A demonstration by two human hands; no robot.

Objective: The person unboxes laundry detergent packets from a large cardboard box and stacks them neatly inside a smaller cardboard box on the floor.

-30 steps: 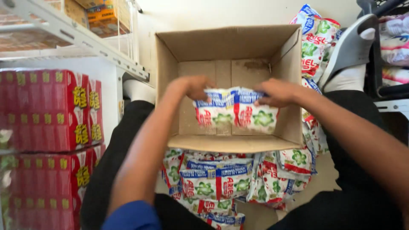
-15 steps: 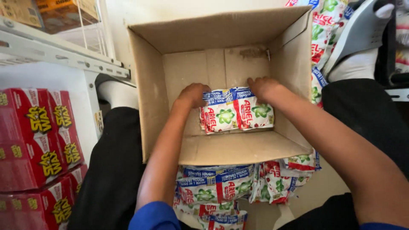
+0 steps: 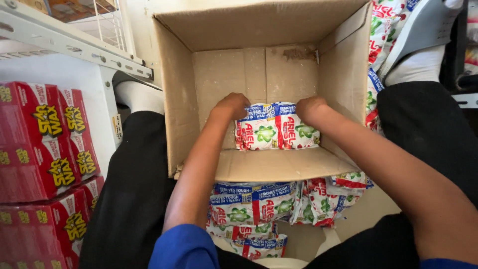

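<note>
the left hand (image 3: 230,107) is closed on the left end of a strip of white, green and red plastic sachets (image 3: 277,127), and the right hand (image 3: 309,109) is closed on its right end, so that the strip is held between both hands. the strip is held upright, low inside an open brown cardboard box (image 3: 179,99), near the box's front wall; whether it touches the bottom cannot be told. the bare cardboard bottom of the box is seen behind the strip, with a darker torn patch near the far wall. the front flap of the box is folded outward toward the person.

just below that flap, a loose heap of more white, green and red sachet strips (image 3: 254,206) lies on the pale floor (image 3: 368,211) between the person's legs, which are covered in black trousers (image 3: 132,199). blue sleeves are seen at the bottom edge. a white sock (image 3: 139,94) is seen at the left of the box, and a white sock in a grey sandal (image 3: 423,45) at the right, with further sachet strips (image 3: 383,30) lying beside the box's right wall.

at the far left, stacked red cardboard cartons with yellow print (image 3: 40,144) stand against a white metal shelf frame (image 3: 59,40).
</note>
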